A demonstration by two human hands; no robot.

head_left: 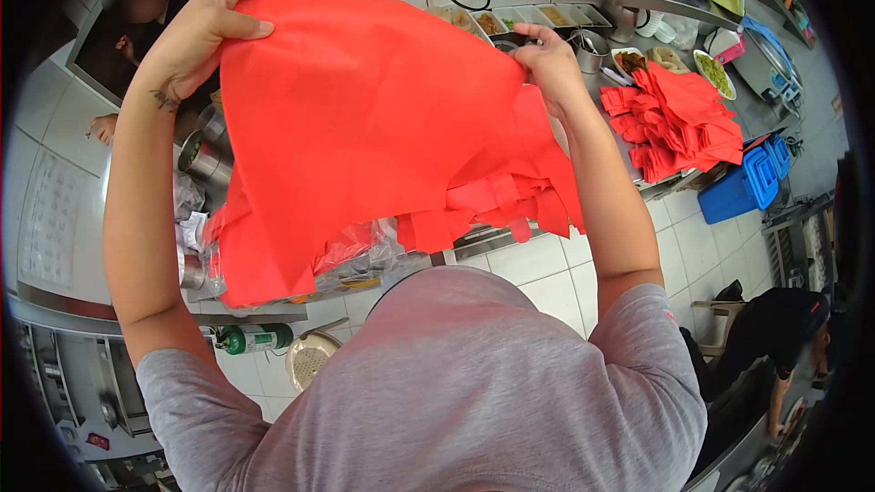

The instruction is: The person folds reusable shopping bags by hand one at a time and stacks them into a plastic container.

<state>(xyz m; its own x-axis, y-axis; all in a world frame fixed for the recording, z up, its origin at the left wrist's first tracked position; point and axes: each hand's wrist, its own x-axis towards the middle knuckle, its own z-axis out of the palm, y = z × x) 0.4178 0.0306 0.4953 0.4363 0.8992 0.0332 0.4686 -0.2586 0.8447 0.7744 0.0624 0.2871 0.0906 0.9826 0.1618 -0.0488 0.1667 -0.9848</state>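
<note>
A red cloth bag (pixel 365 118), looking like non-woven fabric, hangs stretched between my two hands. My left hand (pixel 205 32) pinches its upper left corner between thumb and fingers. At the upper right edge, my right hand (pixel 551 64) grips the same bag, its fingertips partly hidden by the fabric. More red bags (pixel 497 200) with strap-like ends lie below and behind the held one, partly covered by it. Beyond my right forearm, a loose pile of red bags (pixel 679 123) rests on the counter.
Food trays (pixel 533 16) line the counter's back, with a metal pot (pixel 591 53) and a plate of green food (pixel 714 73) nearby. A blue bin (pixel 743 187) stands at the right. A beige stool (pixel 310 360) is below. Another person (pixel 766 346) bends over at the lower right.
</note>
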